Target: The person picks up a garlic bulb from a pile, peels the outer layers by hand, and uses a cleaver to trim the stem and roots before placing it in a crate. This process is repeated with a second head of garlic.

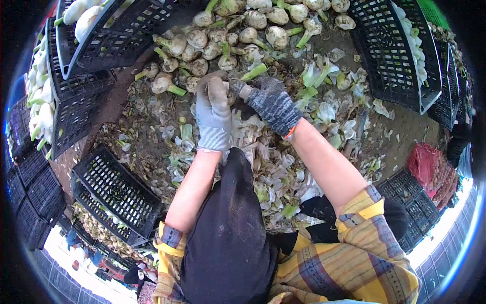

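Observation:
My left hand [213, 109], in a light grey glove, has its fingers bent together near the pile of unpeeled bulbs [202, 45]. Close on its right, my right hand [271, 101] wears a dark speckled glove with the fingers curled inward. Between and just above the hands a cut green stem [254, 72] sticks out, seemingly from a bulb at my fingers. The gloves hide most of what lies between them, so I cannot make out what each one grips.
Black crates with white peeled bulbs [87, 24] stand at the upper left and right. A black crate [116, 192] lies lower left. Peelings [283, 177] cover the ground around my dark-clothed knee. A red net bag [428, 169] is at the right; people are at the far lower left.

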`<state>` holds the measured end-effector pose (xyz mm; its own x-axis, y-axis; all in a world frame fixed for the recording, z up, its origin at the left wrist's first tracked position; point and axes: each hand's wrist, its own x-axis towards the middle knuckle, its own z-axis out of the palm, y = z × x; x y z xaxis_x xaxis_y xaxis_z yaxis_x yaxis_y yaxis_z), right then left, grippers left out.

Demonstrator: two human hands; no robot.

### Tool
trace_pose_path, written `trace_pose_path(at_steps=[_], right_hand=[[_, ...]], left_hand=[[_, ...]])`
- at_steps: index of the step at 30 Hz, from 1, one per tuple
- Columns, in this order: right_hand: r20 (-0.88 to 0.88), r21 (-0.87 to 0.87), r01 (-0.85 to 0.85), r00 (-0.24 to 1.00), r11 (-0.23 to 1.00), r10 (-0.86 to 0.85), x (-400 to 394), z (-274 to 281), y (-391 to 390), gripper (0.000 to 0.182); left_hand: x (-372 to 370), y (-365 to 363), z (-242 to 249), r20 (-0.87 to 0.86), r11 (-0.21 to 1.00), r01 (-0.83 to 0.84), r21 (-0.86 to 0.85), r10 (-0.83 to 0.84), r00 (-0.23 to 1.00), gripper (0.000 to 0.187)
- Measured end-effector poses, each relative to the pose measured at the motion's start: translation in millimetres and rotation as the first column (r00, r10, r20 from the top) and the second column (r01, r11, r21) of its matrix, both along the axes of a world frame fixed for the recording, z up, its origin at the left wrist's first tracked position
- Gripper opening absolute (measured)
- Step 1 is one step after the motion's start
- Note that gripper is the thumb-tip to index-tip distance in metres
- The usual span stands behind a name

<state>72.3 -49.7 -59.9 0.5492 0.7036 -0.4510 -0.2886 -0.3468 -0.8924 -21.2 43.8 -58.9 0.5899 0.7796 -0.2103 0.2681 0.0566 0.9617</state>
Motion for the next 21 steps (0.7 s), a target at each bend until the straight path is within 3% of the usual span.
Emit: trace_pose_path(at_steps=[2, 4, 6, 9, 10, 13, 14, 17, 21], right_hand=[[-0.083, -0.030, -0.001, 0.997, 1.000, -0.002, -1.8, 5.6, 0.0, 0.026], [0.003, -0.096, -0.058, 0.998, 0.994, 0.059, -2.3, 6.0, -1.3, 0.025], [0.252, -0.206, -0.145, 0.948, 0.968, 0.195, -1.6, 4.6, -4.4, 0.024], [0.129, -0.048, -0.063, 0.989, 0.997, 0.069, -2.6, 9.8, -6.8, 0.025], [-0.112, 0.003, 0.042, 0.993, 0.999, -0.042, -5.7, 14.8, -6.0, 0.028], [-0.050, -0.022, 0.028, 0.998, 0.999, -0.029, -4.3, 21.5, -1.2, 0.031], [0.354, 0.052, -0.071, 0.934, 0.996, 0.048, -4.6, 4.8, -1.2, 0.033], [0.115, -0.133, -0.063, 0.990, 0.989, 0.078, -1.5, 8.8, 1.4, 0.034], [0.387, -0.179, -0.133, 0.902, 0.975, 0.194, -0.3, 7.8, 0.8, 0.031]], left_hand=[[-2.0, -0.7, -3.0, -0.003, 1.000, 0.003, 0.002, -0.003, 1.000, 0.040], [-2.1, -1.0, -2.0, -0.019, 0.997, 0.014, 0.081, -0.012, 1.000, 0.041], [-1.6, -0.6, -6.3, -0.024, 1.000, -0.009, 0.003, 0.009, 1.000, 0.041], [-0.6, -1.6, -1.9, -0.025, 0.997, -0.037, -0.070, 0.035, 0.999, 0.043], [0.7, -2.3, 1.5, -0.024, 0.995, -0.045, -0.088, 0.043, 0.999, 0.043], [2.0, -3.4, 3.3, -0.049, 0.994, -0.072, -0.087, 0.068, 0.997, 0.045], [2.6, -3.6, 4.3, -0.034, 0.987, -0.078, -0.140, 0.074, 0.997, 0.045], [2.5, -3.3, 4.5, -0.008, 0.968, -0.091, -0.235, 0.091, 0.996, 0.046], [-0.7, -1.3, -4.0, -0.061, 0.983, -0.103, -0.155, 0.094, 0.994, 0.048]])
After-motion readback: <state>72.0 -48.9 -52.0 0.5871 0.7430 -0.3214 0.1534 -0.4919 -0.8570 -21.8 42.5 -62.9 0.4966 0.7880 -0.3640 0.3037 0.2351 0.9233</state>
